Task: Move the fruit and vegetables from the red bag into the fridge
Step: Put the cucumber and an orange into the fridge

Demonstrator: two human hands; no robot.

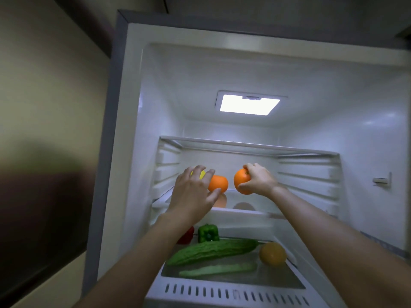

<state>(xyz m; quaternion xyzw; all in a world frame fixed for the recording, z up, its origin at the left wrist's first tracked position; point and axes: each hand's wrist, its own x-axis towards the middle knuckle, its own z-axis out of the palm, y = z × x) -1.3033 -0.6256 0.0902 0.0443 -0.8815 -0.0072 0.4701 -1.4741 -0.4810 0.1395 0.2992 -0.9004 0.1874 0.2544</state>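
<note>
The fridge [133, 107] stands open and both my hands reach in over its middle glass shelf [242, 211]. My left hand [193, 192] holds an orange [219, 183] between thumb and forefinger, low over the shelf. Its other fingers lie over a yellow fruit [202, 174], which is mostly hidden. My right hand [258, 180] grips a second orange [242, 181] from the right, just above the shelf. The two oranges are a little apart. The red bag is out of view.
The crisper drawer [233, 292] below holds a green bell pepper [208, 233], a red pepper [186, 236] partly behind my left forearm, a bitter gourd [213, 251], a cucumber [218, 269] and a yellow-orange fruit [272, 254]. An upper glass shelf [246, 147] sits above my hands.
</note>
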